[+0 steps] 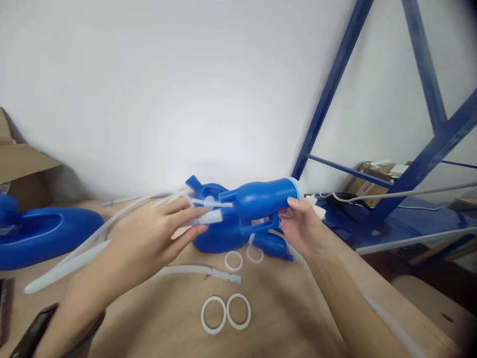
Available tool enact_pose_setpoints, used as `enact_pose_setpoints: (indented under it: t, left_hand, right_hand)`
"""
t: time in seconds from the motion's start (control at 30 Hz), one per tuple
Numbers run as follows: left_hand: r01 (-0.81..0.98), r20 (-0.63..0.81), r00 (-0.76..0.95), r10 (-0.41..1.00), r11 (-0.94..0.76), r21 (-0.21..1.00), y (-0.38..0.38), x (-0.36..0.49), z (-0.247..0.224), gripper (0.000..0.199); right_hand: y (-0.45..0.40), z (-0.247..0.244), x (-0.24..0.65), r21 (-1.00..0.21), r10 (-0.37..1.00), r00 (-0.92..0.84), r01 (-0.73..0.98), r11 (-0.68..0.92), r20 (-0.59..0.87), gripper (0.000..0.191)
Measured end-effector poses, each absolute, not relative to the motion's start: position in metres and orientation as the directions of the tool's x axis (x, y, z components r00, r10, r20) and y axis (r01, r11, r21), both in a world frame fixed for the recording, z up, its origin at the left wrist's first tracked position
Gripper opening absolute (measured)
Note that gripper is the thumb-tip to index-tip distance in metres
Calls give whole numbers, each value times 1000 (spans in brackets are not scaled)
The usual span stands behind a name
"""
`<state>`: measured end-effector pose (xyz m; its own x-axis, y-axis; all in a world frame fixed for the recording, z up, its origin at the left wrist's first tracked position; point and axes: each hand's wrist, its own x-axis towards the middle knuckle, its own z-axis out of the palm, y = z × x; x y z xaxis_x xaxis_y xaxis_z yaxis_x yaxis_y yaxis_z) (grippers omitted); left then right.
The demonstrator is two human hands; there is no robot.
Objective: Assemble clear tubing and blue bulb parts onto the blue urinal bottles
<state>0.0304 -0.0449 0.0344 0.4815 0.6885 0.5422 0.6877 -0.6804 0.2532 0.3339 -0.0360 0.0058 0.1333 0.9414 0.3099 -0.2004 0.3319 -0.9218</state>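
My right hand (303, 226) grips a blue plastic bottle (261, 196) with a handle and a narrow spout; it is tilted on its side, spout to the left, above the table. Between the thumb and fingers of my left hand (160, 228) is a translucent tube end (211, 217), close to the spout but apparently apart from it. Behind and below lie a larger blue container (218, 241) and a smaller blue bulb-shaped piece (272, 243). Nearer me, a clear tube (186, 270) with a small metal clip rests on the table.
Two white rings (213, 315) lie side by side in front, with two thinner rings (233, 260) beyond. Another blue container (55, 233) and a cardboard box (30, 161) stand at left. A blue metal rack (324, 104) rises at right, with a white cable (410, 193) across it.
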Motion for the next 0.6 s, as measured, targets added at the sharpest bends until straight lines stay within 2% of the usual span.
enact_pose_setpoints:
  t: [0.07, 0.13, 0.23, 0.37, 0.6]
  left_hand:
    - [705, 532, 563, 633, -704, 91, -38, 36, 31, 43]
    - [711, 546, 584, 601, -703, 14, -34, 35, 30, 44]
    - [703, 602, 567, 562, -711, 2, -36, 30, 30, 41]
    - [705, 639, 527, 560, -708, 39, -37, 28, 31, 39]
    - [704, 621, 588, 518, -706, -77, -33, 32, 29, 36]
  right_hand:
    - [-42, 7, 329, -934, 942, 123, -143, 328, 312, 42]
    - [-46, 8, 326, -936, 942, 115, -125, 328, 314, 58]
    - [-47, 11, 327, -928, 936, 134, -145, 343, 325, 71]
    - [-44, 12, 331, -928, 935, 140, -139, 345, 326, 76]
    - [-42, 7, 336, -923, 931, 76, -129, 363, 356, 75]
